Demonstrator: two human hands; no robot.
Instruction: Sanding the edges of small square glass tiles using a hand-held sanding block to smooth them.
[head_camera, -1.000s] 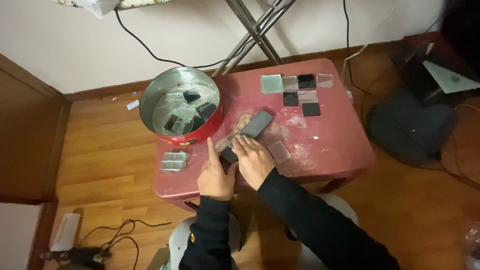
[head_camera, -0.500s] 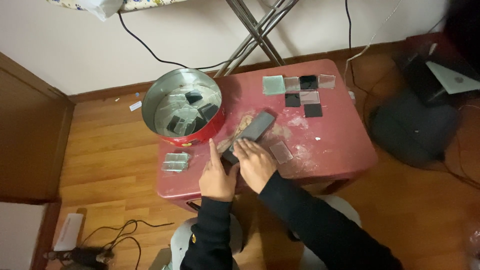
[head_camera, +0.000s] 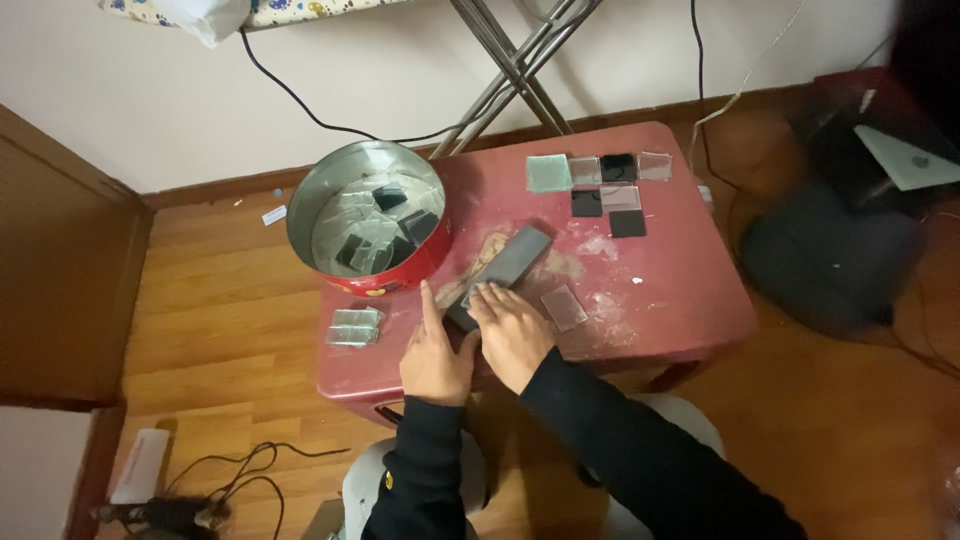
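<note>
Red counter (head_camera: 690, 300), front edge: both hands flat, pressing a glass piece onto dark block (head_camera: 505, 262); left hand (head_camera: 437, 355), right hand (head_camera: 512, 335). Glass looks thin, brittle, sharp-edged; hold by its sides.

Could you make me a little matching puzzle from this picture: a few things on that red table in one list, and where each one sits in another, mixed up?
Things:
1. round tin
2. long dark block
3. small stack of glass pieces
4. group of flat square tiles

Places:
A. far right part of the table
B. near left corner of the table
C. under the fingertips of the left hand and right hand
D. far left corner, with glass pieces inside

Pairs: 1-D, 2-C, 3-B, 4-A
</note>
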